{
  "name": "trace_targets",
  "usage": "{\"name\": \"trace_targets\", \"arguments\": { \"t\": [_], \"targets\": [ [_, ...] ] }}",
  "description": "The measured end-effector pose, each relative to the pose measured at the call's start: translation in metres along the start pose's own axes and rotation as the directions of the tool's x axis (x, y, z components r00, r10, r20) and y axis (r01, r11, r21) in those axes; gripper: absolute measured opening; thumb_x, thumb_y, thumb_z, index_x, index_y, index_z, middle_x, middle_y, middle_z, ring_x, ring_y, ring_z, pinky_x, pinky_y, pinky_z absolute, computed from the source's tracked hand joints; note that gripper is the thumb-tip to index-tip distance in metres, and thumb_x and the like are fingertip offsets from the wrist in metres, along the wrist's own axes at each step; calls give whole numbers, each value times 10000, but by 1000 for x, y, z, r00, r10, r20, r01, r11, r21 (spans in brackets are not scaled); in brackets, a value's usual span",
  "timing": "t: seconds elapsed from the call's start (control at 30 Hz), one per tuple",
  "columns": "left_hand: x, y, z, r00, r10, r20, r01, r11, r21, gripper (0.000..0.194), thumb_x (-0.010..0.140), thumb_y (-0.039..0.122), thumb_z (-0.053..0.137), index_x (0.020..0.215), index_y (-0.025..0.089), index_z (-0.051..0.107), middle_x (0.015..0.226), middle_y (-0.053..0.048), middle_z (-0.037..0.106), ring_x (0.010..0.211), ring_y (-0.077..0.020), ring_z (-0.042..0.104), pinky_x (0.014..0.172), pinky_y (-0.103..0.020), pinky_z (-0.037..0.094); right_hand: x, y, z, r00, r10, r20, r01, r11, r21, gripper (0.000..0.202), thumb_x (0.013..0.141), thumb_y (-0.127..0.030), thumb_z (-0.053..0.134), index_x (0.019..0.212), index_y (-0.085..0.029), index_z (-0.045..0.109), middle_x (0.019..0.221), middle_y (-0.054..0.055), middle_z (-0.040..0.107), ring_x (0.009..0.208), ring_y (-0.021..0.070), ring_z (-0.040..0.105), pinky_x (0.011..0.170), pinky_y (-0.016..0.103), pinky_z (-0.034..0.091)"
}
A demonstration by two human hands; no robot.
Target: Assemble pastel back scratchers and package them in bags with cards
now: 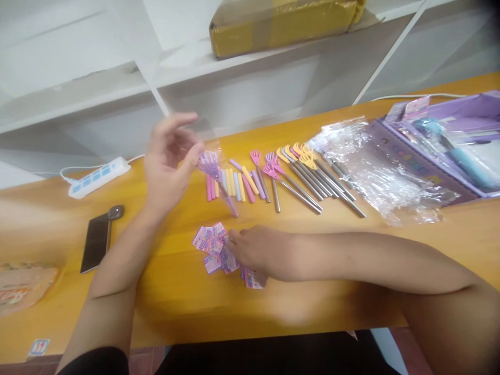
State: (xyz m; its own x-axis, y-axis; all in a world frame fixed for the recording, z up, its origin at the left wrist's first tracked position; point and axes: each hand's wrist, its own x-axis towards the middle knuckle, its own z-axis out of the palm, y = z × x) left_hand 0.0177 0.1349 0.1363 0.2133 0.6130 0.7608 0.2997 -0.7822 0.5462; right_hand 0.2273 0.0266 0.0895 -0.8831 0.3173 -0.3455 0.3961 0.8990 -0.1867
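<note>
My left hand [170, 156] is raised over the table, thumb and fingers closed on a purple back scratcher [211, 165] that seems to be in a clear bag. Its claw head is up by the thumb and its purple handle end points down to the right. Lower down, my right hand [261, 252] reaches into a loose pile of small printed cards [213, 242], its fingertips closed at one of them. Those fingertips are partly hidden. Beyond the hands lie a row of coloured handle sleeves [234, 185] and several back scratchers [308, 174] with pink and yellow claw heads and bare metal rods.
Clear plastic bags [394, 182] are heaped at the right, against a purple box [433, 179] holding packaged items. A power strip [99, 177] and a phone [96, 242] with a dark round object [116, 212] are at the left. A taped carton [285, 26] stands on the shelf behind.
</note>
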Motion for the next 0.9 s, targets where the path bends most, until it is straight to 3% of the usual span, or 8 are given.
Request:
{"name": "trace_targets", "arguments": {
  "t": [0.07,0.23,0.37,0.6,0.7,0.8,0.9],
  "targets": [
    [0,1,-1,999,36,10,-36,999,14,313,1000,505,788,1265,356,711,1015,-21,713,882,-183,697,738,-319,603,3,-7,2,1000,14,0,-14,998,-62,661,808,-253,921,1393,-61,682,1320,208,686,845,223,692,569,302,417],
    [-1,4,-4,999,34,42,-37,997,72,149,1039,423,740,1103,298,791,1055,-53,730,983,-205,710,846,-356,628,-4,-7,-8,992,-120,-39,122,991,56,453,953,-50,621,1399,-113,678,1405,174,679,888,197,689,644,306,434],
    [-2,5,-4,999,-19,36,18,1000,26,190,1010,379,774,1163,266,781,1114,-68,720,1017,-198,712,901,-351,647,-6,-5,-10,997,-73,-22,75,992,102,367,949,-68,636,1303,-103,725,1363,177,693,875,203,708,636,310,444],
    [-6,4,-3,999,-47,28,49,996,-68,379,966,365,819,1319,275,712,1124,-71,698,990,-196,739,885,-340,680,-3,-8,0,992,-25,-120,21,999,-42,327,828,0,715,1127,-121,771,1167,123,758,824,210,727,597,298,450],
    [-9,9,-3,998,-56,21,58,996,-64,361,992,377,797,1328,270,718,1160,-81,718,981,-192,747,896,-341,676,-1,-11,-12,997,42,-57,-47,995,-92,359,807,-6,761,1148,-117,781,1187,132,767,886,236,752,619,299,477],
    [-12,15,-4,997,-71,34,74,994,-78,345,1012,377,777,1335,267,726,1149,-79,744,967,-186,755,883,-330,668,-4,-11,-29,999,47,24,-45,996,-74,245,885,-33,720,1100,-126,790,1113,122,789,913,235,758,691,306,525],
    [-13,22,-4,995,-84,46,89,991,-100,336,1017,365,772,1333,257,732,1183,-85,759,994,-191,766,911,-333,659,-17,-5,-43,1000,29,-10,-30,996,-85,263,906,0,659,1109,-124,770,1058,105,786,909,237,749,755,326,549]
  ]
}}
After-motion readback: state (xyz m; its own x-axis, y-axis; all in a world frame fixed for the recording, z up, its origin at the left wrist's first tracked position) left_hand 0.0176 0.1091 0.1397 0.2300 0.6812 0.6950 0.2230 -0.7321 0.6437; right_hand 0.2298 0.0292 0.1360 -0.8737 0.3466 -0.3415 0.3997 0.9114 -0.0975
